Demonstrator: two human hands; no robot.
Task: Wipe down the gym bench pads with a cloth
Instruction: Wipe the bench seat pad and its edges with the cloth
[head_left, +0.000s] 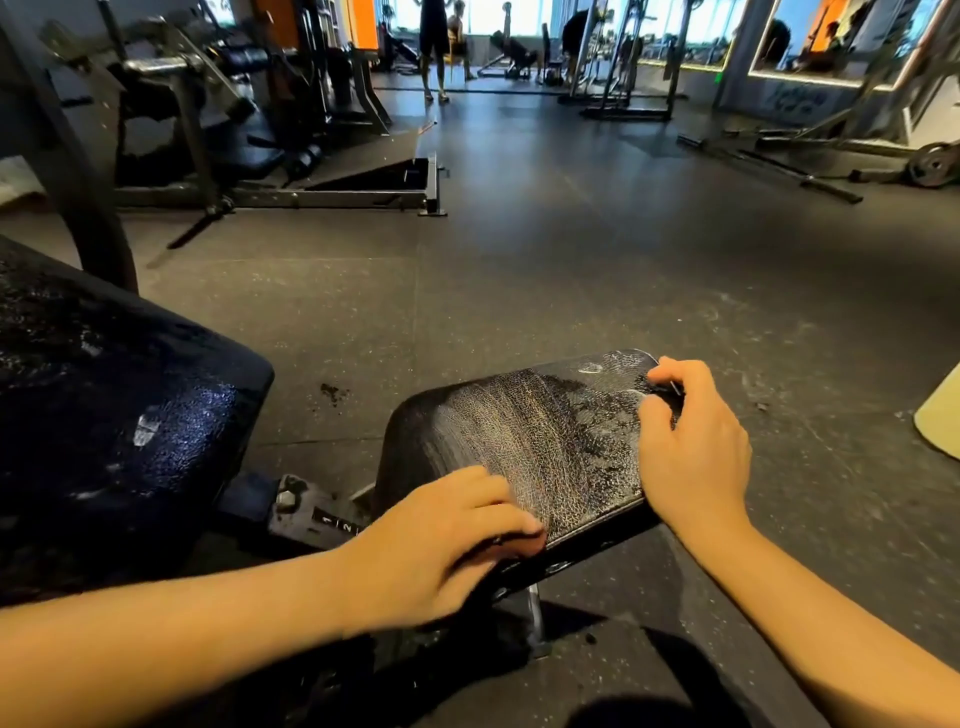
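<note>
Both bare hands rest on the cracked black seat pad (535, 436): left hand (441, 540) curls its fingers (498, 519) over the near edge, right hand (691, 441) grips the far right corner. No cloth shows in either. Left of them sits the larger backrest pad (114, 405), speckled wet.

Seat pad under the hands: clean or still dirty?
Still dirty. The seat pad shows whitish smear streaks across its middle and dark specks toward the right hand. No cloth is visible in either hand.
</note>
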